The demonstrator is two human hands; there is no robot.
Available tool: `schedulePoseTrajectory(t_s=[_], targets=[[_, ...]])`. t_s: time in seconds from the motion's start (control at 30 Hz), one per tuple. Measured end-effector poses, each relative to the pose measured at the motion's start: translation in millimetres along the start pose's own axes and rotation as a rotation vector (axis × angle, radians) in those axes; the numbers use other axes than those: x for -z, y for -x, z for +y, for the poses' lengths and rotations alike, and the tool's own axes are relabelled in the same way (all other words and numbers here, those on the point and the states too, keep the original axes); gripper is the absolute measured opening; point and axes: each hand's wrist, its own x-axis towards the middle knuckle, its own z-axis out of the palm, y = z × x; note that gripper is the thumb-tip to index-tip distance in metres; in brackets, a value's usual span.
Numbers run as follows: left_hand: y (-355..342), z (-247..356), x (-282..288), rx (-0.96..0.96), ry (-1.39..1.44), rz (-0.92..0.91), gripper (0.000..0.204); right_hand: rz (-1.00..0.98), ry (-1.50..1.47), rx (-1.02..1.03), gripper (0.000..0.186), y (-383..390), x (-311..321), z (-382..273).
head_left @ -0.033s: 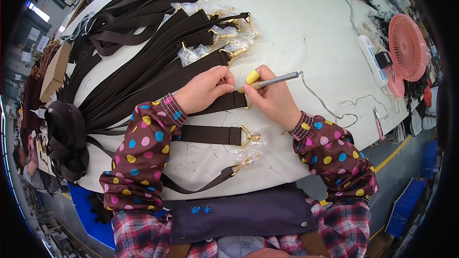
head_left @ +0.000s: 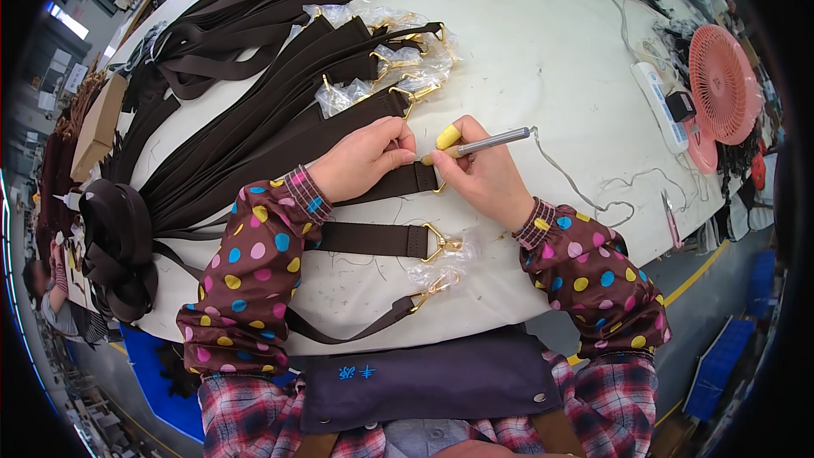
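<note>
The strap under work lies on the tabletop between the two hands, its stitched end toward the right and a gold ring beyond that end. The left hand rests over it with thumb and fingers drawn together; whether anything thin is pinched there, I cannot tell. The right hand, a yellow cover on one finger, grips a corded pen, its tip close to the left fingertips. That closeness is the main risk: a small slip could send the tip into a finger or across the webbing, and if it is hot, which does not show, it could scorch either. The cord curves loosely rightward; catching it with the right sleeve could jerk the pen. Below, another strap ends in a clasp near clear plastic, which a stray hot tip could melt.
</note>
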Motion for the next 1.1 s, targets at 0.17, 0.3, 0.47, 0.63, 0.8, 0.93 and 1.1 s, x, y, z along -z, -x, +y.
schedulePoseTrajectory(t_s=[0.17,0.3,0.47,0.63,0.8,0.93,1.1], targets=[[0.9,0.4,-0.6,0.000,0.050,0.027,0.013,0.006,0.003,0.019,0.016,-0.5,-0.8,-0.5],[15.1,19.2,-10.7,-0.077,-0.282,0.119,0.041,0.035,-0.074,-0.008,0.016,4.4,1.1,0.8],[24.6,26.7,-18.7,-0.004,-0.490,0.125,0.043,0.106,-0.068,0.053,0.015,4.6,2.5,-6.0],[30.9,40.2,-14.8,0.110,-0.226,0.064,0.042,0.280,-0.117,0.188,0.017,5.9,9.0,0.1],[62.1,53.2,-9.3,0.113,-0.076,-0.264,0.038,0.271,-0.193,0.204,0.016,6.8,12.2,-5.3],[62.2,50.6,0.0,0.077,-0.259,-0.265,0.034,0.249,-0.153,0.210,0.015,6.6,10.5,-5.4],[21.3,13.8,16.1,0.009,-0.668,0.397,0.039,0.278,-0.096,0.220,0.015,2.3,14.4,-3.7]])
